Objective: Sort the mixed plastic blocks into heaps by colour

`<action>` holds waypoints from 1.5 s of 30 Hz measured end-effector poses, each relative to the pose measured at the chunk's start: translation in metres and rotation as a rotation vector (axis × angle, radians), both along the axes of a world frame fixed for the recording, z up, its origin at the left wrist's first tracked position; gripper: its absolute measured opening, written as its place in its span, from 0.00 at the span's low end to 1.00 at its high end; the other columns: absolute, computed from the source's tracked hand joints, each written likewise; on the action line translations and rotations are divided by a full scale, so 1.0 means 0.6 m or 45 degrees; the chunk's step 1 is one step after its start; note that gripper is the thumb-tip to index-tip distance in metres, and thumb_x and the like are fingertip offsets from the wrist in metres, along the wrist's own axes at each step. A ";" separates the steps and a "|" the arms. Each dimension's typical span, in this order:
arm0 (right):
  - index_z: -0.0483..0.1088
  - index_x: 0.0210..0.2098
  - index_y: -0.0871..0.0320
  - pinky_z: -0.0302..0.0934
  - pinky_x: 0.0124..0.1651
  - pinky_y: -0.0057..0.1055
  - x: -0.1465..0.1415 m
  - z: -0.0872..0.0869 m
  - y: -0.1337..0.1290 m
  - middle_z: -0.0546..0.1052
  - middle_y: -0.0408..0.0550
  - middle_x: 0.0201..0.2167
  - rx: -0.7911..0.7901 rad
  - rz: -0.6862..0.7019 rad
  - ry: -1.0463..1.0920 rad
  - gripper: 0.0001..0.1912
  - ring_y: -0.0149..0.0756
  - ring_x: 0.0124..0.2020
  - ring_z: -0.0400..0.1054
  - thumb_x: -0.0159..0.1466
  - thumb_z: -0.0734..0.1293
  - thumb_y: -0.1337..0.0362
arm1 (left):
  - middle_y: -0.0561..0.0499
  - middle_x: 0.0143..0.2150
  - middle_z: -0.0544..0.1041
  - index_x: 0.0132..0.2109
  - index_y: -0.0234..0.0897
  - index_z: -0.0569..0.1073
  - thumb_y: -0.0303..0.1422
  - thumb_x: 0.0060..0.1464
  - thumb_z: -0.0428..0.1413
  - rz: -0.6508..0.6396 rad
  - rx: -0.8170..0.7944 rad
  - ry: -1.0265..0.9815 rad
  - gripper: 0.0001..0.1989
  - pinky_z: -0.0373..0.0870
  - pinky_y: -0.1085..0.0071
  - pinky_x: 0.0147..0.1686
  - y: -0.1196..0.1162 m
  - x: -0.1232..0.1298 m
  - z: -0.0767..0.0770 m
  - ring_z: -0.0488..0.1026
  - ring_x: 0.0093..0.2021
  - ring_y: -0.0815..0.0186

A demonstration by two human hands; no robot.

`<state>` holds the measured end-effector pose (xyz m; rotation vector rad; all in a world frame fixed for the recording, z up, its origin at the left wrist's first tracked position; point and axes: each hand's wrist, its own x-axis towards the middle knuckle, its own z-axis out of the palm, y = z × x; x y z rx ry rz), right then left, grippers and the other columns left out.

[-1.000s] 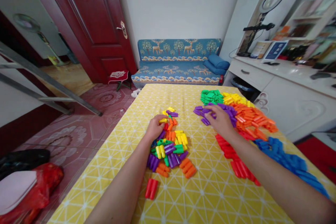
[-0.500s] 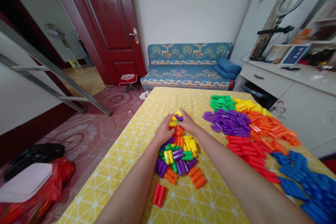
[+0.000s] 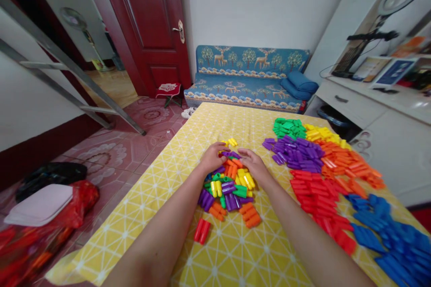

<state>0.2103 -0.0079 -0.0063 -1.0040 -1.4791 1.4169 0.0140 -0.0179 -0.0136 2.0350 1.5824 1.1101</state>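
Observation:
A mixed pile of small plastic tube pieces, many joined side by side, lies mid-table. My left hand rests at its far left edge, fingers curved and apart, close to purple pieces. On the far right side, my right hand is open beside orange pieces and yellow pieces. Neither hand visibly grips a piece; the left fingertips are partly hidden. Just beyond the hands sit a few yellow tubes. Nearer me lie a red pair and an orange group.
Along the table's right side are single-colour heaps: green, yellow, purple, orange, red and blue. A yellow patterned cloth covers the table. A blue sofa stands behind it.
My hands have drawn nearer to me and farther apart, the right one shifting rightward. Yellow tubes beyond them are now uncovered, and purple and orange pieces lie between them. The view has shifted slightly.

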 end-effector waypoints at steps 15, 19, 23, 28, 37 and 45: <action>0.74 0.45 0.51 0.59 0.57 0.40 0.005 0.001 -0.029 0.76 0.48 0.49 0.638 0.048 -0.452 0.14 0.40 0.53 0.67 0.63 0.63 0.57 | 0.48 0.48 0.78 0.44 0.39 0.79 0.19 0.44 0.52 -0.059 0.025 -0.129 0.21 0.66 0.64 0.57 -0.006 0.002 0.011 0.73 0.51 0.62; 0.75 0.44 0.52 0.59 0.56 0.41 -0.002 -0.004 -0.028 0.77 0.48 0.47 0.611 -0.025 -0.472 0.14 0.41 0.51 0.68 0.63 0.63 0.57 | 0.49 0.45 0.80 0.44 0.37 0.79 0.19 0.44 0.51 -0.028 -0.022 -0.176 0.21 0.68 0.65 0.54 -0.009 0.003 0.015 0.75 0.48 0.62; 0.75 0.39 0.54 0.63 0.48 0.37 -0.007 -0.010 -0.030 0.78 0.49 0.41 0.533 -0.193 -0.355 0.12 0.40 0.44 0.71 0.60 0.64 0.58 | 0.47 0.44 0.80 0.43 0.37 0.79 0.25 0.49 0.55 -0.010 -0.023 -0.157 0.15 0.69 0.64 0.52 -0.005 0.002 0.010 0.75 0.47 0.61; 0.70 0.31 0.56 0.64 0.38 0.33 0.004 -0.004 -0.021 0.75 0.46 0.31 0.397 -0.505 -0.135 0.09 0.37 0.33 0.70 0.56 0.67 0.57 | 0.46 0.43 0.80 0.41 0.37 0.79 0.29 0.49 0.57 -0.030 -0.038 -0.137 0.11 0.69 0.64 0.53 -0.004 0.001 0.010 0.75 0.47 0.60; 0.62 0.54 0.52 0.65 0.43 0.33 0.089 0.039 0.031 0.71 0.50 0.51 0.176 -1.081 0.632 0.30 0.36 0.45 0.71 0.52 0.68 0.57 | 0.45 0.45 0.79 0.41 0.37 0.79 0.31 0.49 0.57 -0.013 -0.073 -0.149 0.11 0.68 0.62 0.53 -0.005 -0.001 0.009 0.75 0.47 0.59; 0.73 0.41 0.58 0.65 0.46 0.39 0.075 0.001 0.030 0.78 0.53 0.42 0.240 -0.701 -0.021 0.20 0.42 0.43 0.71 0.51 0.67 0.54 | 0.46 0.43 0.80 0.37 0.37 0.78 0.35 0.51 0.58 -0.014 -0.053 -0.173 0.09 0.69 0.63 0.51 -0.006 0.002 0.015 0.76 0.46 0.60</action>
